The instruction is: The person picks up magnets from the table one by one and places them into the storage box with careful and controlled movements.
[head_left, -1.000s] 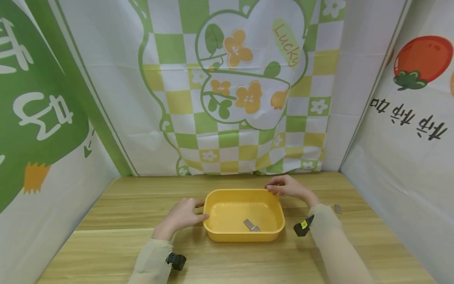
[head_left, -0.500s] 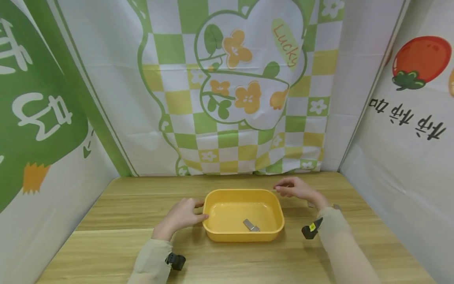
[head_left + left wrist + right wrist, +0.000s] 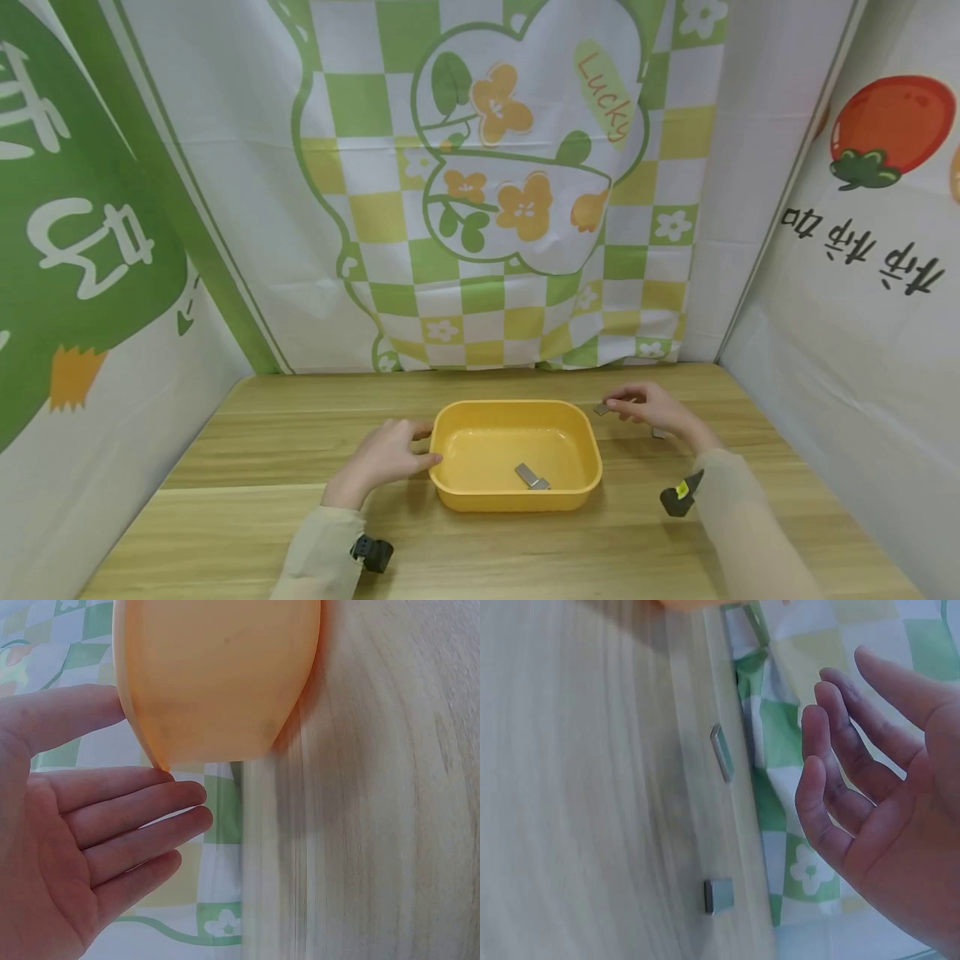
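Observation:
A yellow plastic bin (image 3: 517, 502) stands mid-table with small flat silver-grey metal pieces (image 3: 528, 475) inside. My left hand (image 3: 386, 457) touches its left end. The thumb reaches over the rim and the fingers are fairly straight. Right of the bin, my right hand (image 3: 651, 407) has a small flat metal piece (image 3: 602, 408) at its thumb and index fingertips in the head view. That piece cannot be made out in the right wrist view. Another metal piece (image 3: 657, 432) lies under the right hand, partly covered. The right wrist view shows two table pieces, one long (image 3: 722, 755), one squarer (image 3: 721, 895).
The wooden table (image 3: 480, 558) has a printed cloth wall (image 3: 480, 300) along its back edge. More cloth walls rise at left and right. Black wrist cameras (image 3: 372, 552) sit on both sleeves.
My right hand has moved right from the bin's far right rim, with a dark spot staying at its fingertips. The forearm now covers a piece on the right. The left hand has stayed put.

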Motion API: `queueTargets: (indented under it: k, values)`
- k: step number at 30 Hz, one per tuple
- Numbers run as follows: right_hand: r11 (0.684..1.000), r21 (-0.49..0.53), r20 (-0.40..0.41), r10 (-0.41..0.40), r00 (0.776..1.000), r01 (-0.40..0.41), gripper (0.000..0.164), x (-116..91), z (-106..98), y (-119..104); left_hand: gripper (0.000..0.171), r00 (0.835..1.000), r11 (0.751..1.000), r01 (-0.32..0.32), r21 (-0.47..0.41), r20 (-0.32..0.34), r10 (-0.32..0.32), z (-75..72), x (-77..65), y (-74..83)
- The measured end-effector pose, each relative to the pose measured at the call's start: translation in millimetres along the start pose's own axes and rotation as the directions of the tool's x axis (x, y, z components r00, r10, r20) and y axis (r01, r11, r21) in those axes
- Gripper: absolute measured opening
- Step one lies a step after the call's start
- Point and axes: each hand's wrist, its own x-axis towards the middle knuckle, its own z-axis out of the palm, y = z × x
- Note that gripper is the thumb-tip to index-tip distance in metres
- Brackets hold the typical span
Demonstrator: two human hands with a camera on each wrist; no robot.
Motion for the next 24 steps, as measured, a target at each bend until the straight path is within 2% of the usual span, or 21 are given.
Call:
queueTargets:
  k: [5, 16, 24]
  values:
    - [1.0, -0.012, -0.013, 0.004, 1.0, -0.004, 0.042, -6.9, -5.7, 7.9, 0.049, 1.0, 1.0, 0.006, 0.003, -0.001, -0.006, -0.4, -0.6, 0.6]
    - [0.997, -0.017, -0.056, 0.07, 0.996, -0.072, 0.044, -20.3, -17.3, 27.6, 0.049, 1.0, 1.0, 0.01, 0.01, -0.003, -0.01, -0.7, -0.5, 1.8]
    - [0.997, -0.039, -0.067, 0.058, 0.996, -0.061, 0.044, -26.8, -25.8, 38.9, 0.048, 1.0, 1.0, 0.014, 0.026, -0.005, -0.013, 0.0, 0.2, 1.2]
